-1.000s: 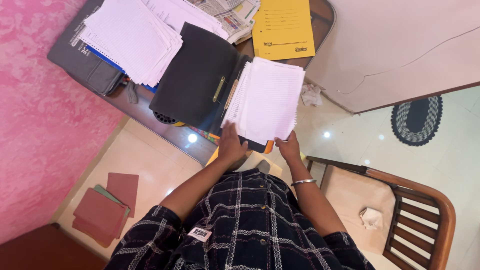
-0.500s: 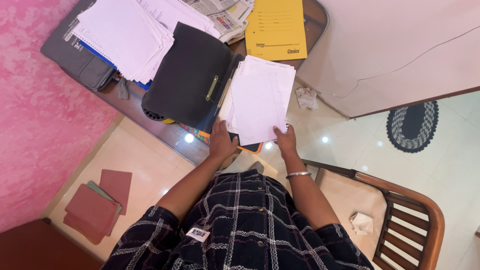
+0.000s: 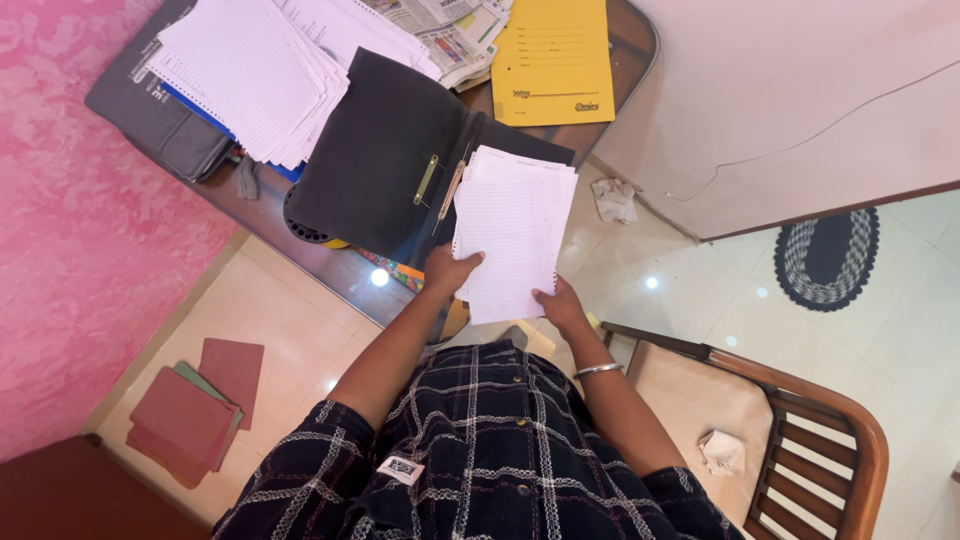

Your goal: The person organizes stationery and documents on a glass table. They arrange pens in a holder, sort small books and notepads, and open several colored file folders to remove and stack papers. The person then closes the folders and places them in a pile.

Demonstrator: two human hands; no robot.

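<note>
- On the glass-topped table [image 3: 300, 235], the open black folder [image 3: 385, 150] lay beside a big heap of lined sheets [image 3: 245, 70] and a yellow file [image 3: 555, 60].
- Above the folder's right half, you held a sheaf of lined pages [image 3: 510, 235].
- Your left hand [image 3: 448, 270] gripped its near-left edge.
- Your right hand [image 3: 560, 305] pinched its bottom corner.

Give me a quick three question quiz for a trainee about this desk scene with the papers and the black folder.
1. True or false: both hands hold the stack of lined papers.
2. Which lies farthest up the desk? A. yellow folder B. open black folder C. wooden chair
3. What is on the right hand's wrist?

Key
1. True: the left hand and right hand grip its lower edge.
2. A
3. A metal bangle.
</note>
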